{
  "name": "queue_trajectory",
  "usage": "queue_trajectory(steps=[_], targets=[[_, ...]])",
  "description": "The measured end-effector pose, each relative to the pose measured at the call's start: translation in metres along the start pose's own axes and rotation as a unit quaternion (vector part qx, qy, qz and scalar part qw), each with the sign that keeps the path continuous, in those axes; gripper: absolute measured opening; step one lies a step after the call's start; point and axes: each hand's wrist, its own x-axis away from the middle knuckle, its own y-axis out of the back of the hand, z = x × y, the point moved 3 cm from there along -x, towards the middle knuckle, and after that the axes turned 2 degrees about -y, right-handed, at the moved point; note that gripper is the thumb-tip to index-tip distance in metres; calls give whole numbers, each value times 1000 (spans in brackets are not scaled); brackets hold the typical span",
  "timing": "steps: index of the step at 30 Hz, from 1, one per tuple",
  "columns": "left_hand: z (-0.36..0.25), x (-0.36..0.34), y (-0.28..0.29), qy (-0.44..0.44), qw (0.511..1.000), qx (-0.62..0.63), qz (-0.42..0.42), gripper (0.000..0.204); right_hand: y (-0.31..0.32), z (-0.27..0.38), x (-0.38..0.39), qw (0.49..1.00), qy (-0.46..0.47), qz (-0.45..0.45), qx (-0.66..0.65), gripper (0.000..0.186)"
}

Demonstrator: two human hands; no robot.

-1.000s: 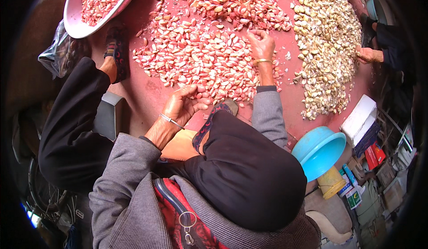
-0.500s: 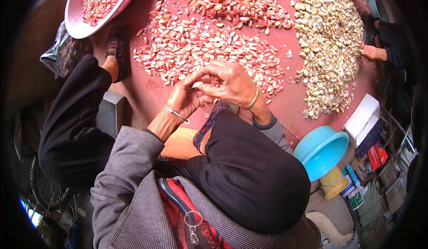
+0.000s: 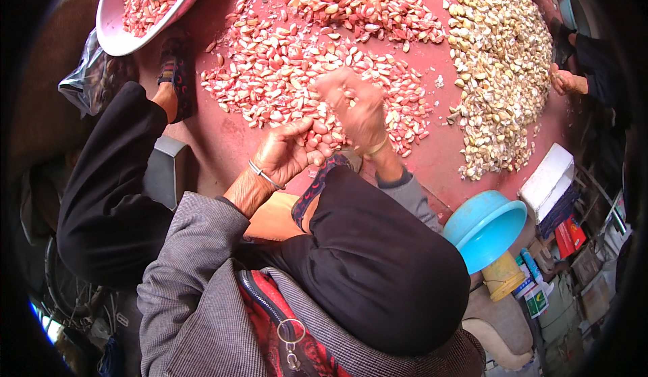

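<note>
Pinkish-red pieces that look like garlic cloves (image 3: 270,80) lie spread over the red surface in front of me. My left hand (image 3: 287,151), with a silver bangle at its wrist, is palm up at the near edge of this spread. Its fingers curl inward, and a reddish clove partly shows between thumb and fingers. My right hand (image 3: 358,107), with a yellow bangle, is raised just right of it, over the cloves. Motion blurs its fingers, so what it holds, if anything, is unclear.
A pale heap of cloves (image 3: 499,66) lies at the right, with another person's hand (image 3: 568,81) at its far edge. A white-pink basin (image 3: 111,29) of red cloves stands upper left. A blue basin (image 3: 493,232) and white box (image 3: 548,181) are lower right.
My hands have come apart. The right hand has lifted away up and to the right, while the left has stayed nearly in place with its fingers curled. The other person's hand has shifted slightly.
</note>
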Motion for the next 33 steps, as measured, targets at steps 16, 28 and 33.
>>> queue_trajectory(steps=[16, 28, 33], targets=[[2, 5, 16, 27, 997, -39, -68, 31, 50, -130, -84, 883, 49, -158, 438, 22], [2, 4, 18, 23, 997, -47, -65, 30, 74, -128, -60, 892, 56, -187, 407, 11], [4, 4, 19, 27, 996, -55, -71, 30, 59, -122, -71, 903, 87, -123, 403, 16]])
